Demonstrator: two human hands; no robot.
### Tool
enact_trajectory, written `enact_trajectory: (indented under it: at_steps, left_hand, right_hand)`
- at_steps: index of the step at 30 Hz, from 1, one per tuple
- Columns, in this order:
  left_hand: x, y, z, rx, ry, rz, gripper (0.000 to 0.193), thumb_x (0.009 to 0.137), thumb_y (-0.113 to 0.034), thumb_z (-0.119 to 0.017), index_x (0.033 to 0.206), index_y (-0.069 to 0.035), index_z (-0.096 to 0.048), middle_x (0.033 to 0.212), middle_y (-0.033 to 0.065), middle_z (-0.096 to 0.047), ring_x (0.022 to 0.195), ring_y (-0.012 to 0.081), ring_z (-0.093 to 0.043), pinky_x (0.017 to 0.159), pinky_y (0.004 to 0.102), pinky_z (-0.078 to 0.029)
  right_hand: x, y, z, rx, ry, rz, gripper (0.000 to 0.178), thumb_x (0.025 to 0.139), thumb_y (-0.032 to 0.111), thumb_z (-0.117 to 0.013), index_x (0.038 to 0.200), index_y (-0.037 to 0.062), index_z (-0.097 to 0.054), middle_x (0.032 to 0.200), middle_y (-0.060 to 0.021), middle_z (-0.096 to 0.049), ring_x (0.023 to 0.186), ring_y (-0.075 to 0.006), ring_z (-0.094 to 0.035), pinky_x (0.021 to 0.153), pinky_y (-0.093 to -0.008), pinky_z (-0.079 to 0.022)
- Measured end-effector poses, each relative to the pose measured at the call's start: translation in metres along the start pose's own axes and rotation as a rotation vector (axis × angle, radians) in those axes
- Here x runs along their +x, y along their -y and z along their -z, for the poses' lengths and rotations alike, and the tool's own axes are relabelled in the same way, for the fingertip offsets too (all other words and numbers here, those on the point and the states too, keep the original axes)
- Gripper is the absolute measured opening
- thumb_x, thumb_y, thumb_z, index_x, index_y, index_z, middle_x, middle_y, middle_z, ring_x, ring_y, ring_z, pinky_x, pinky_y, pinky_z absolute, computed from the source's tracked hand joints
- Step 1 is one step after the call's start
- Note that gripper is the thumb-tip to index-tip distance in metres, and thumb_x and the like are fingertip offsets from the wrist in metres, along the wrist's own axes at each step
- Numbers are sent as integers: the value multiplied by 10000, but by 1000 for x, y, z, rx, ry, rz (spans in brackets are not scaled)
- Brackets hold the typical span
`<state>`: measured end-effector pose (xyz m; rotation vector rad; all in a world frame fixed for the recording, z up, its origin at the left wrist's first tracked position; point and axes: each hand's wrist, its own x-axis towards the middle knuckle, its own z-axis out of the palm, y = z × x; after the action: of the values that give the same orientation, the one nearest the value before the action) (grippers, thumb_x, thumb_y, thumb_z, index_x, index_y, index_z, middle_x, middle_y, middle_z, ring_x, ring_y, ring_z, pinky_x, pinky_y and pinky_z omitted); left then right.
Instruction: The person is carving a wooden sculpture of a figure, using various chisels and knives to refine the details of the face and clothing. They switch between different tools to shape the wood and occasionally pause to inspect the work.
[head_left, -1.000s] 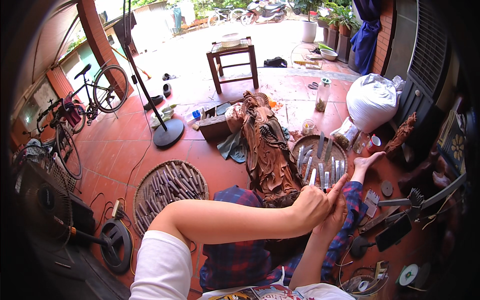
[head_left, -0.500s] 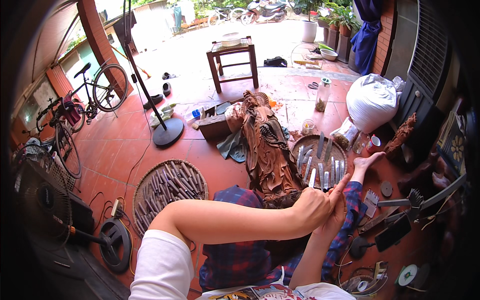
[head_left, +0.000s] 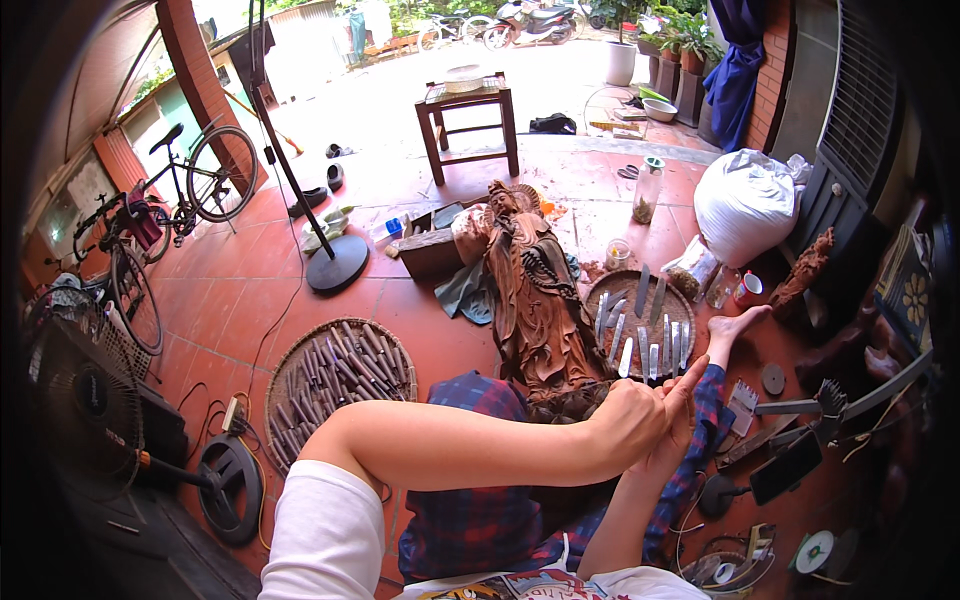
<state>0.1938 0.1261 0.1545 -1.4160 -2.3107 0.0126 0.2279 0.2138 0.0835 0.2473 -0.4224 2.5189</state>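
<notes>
My left hand (head_left: 628,422) reaches across from the left with its fingers curled closed against my right hand. Whatever those fingers pinch, if anything, is hidden. My right hand (head_left: 668,450) lies beneath it, palm partly showing, with fingers stretched out up and to the right. Just beyond the hands is a round woven tray (head_left: 592,290) with several flat metal carving blades (head_left: 640,335). A carved brown wooden statue (head_left: 535,290) of a robed figure lies ahead, its base near my left hand. To the left, another woven tray (head_left: 272,400) holds many dark wooden-handled tools (head_left: 340,380).
A black round stand base (head_left: 338,266) with a pole and a wooden stool (head_left: 465,120) stand farther off. At right are a white sack (head_left: 745,205), a red mug (head_left: 747,288) and a phone on a holder (head_left: 778,474). A fan (head_left: 90,395) and bicycles (head_left: 190,190) are at left.
Both hands have shifted slightly to the right, still pressed together. The stretched finger's tip has moved a little right and down. The trays and statue have stayed put.
</notes>
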Motion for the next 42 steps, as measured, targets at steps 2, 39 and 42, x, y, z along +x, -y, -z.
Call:
enact_trajectory:
  at_steps: [2,39,42]
  left_hand:
    - [1,-2,2,24,19,-14,825,844,-173,-544,1517,81,-141,650,31,-567,583,148,-574,520,301,-465]
    - [3,2,10,-63,22,4,893,815,-196,-570,1521,83,-99,628,42,-564,549,159,-556,479,287,-450]
    - [2,3,11,-74,33,7,879,819,-190,-563,1517,89,-108,630,46,-567,549,166,-565,477,289,-453]
  right_hand:
    - [-1,0,0,-33,10,16,351,970,116,-553,1301,23,-482,1073,-67,-665,883,-136,-607,820,-276,-487]
    - [-4,-1,9,-89,-42,-62,523,1021,160,-473,1513,107,-304,1078,-27,-601,904,-124,-561,794,-255,-453]
    - [-6,-1,13,-220,-17,-67,478,1034,155,-454,1490,58,-349,1068,-43,-598,903,-132,-563,776,-254,-458]
